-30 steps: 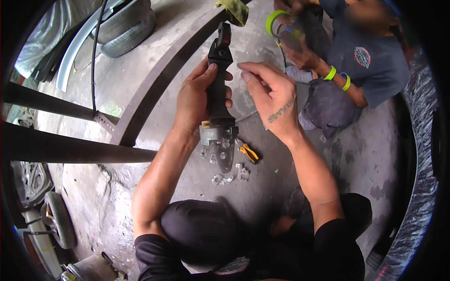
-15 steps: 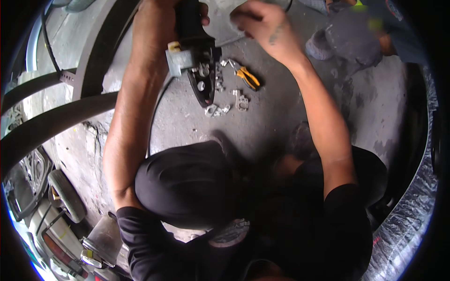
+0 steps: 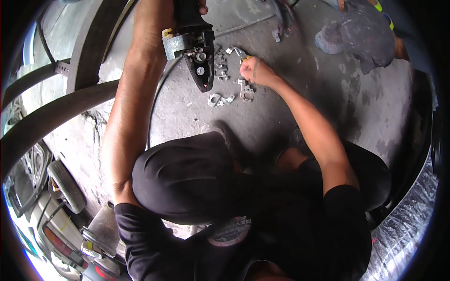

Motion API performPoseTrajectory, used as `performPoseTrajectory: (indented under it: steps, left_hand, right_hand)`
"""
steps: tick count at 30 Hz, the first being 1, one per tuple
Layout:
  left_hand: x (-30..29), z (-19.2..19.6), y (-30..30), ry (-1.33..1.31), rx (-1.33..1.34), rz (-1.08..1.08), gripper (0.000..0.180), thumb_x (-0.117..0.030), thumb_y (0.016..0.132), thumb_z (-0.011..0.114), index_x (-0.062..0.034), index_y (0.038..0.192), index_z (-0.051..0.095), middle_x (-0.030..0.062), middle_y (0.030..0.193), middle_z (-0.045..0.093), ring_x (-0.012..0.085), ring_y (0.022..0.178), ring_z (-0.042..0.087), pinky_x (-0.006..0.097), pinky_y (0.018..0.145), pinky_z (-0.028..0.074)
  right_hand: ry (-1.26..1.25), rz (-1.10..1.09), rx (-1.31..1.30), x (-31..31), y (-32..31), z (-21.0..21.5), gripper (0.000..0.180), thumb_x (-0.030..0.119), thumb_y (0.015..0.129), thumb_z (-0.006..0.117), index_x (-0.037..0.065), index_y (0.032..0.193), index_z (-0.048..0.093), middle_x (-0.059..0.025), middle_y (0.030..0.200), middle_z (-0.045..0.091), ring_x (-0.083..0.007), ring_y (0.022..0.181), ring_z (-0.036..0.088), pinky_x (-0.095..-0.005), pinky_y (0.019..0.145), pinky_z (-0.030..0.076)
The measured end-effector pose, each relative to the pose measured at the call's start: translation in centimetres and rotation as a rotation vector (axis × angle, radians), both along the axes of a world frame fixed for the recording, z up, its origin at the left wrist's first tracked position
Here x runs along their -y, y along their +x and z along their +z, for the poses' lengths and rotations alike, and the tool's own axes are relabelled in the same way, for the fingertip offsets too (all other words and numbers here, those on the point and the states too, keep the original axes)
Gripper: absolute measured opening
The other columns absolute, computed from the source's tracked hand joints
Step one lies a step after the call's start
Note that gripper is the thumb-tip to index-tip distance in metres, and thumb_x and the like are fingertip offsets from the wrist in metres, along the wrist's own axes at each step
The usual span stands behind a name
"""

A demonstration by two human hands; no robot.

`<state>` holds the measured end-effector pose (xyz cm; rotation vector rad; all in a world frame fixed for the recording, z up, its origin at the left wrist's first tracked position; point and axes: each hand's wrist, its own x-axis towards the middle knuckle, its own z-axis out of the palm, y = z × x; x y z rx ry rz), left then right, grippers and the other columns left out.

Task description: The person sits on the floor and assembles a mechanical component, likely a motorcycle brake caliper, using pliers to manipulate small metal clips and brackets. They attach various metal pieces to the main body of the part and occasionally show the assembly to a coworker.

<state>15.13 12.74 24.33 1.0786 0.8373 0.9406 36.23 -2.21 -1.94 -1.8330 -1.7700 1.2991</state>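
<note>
At the top edge, my left hand is closed round the upper end of a black assembly; a fingertip shows on its far side. The assembly carries a grey metal housing and a tapering black bracket pointing toward me. To its right, my right hand is closed over the handles of a pair of pliers lying on the floor. The jaws and a bit of yellow handle stick out past my fingers. Several small silver metal pieces lie close by, among them a flat plate and a bracket.
Curved dark bars stand at the left. A thin black cable runs along the floor. Another person's knee is at the upper right. A wheel and car parts lie lower left; plastic sheeting lies lower right.
My right hand has come down from the top onto the pliers and closed on them. The black assembly in my left hand has risen slightly in view.
</note>
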Motion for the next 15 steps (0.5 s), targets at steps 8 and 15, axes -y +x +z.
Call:
performPoseTrajectory:
  steps: [8,15]
  left_hand:
    - [-1.5,-2.6,-1.0,-0.032,-0.065,-0.010,0.029,-0.028,0.111,0.048,-0.0075,0.130,0.055,0.0106,0.101,0.064,0.0202,0.071,0.064,0.036,0.060,0.057]
    - [-2.5,-4.8,-3.4,-0.177,-0.032,0.007,0.030,-0.029,0.111,0.046,-0.0083,0.132,0.053,0.0112,0.102,0.064,0.0224,0.073,0.064,0.038,0.063,0.058]
  right_hand:
    - [0.195,0.133,0.088,2.3,-1.0,2.2,0.019,0.023,0.091,0.066,0.005,0.094,0.070,-0.0174,0.087,0.074,-0.0396,0.086,0.072,-0.0506,0.078,0.055]
    - [0.186,0.274,0.207,7.4,-7.5,-1.2,0.016,0.024,0.089,0.072,0.008,0.092,0.068,-0.0178,0.090,0.071,-0.0401,0.088,0.070,-0.0529,0.080,0.054]
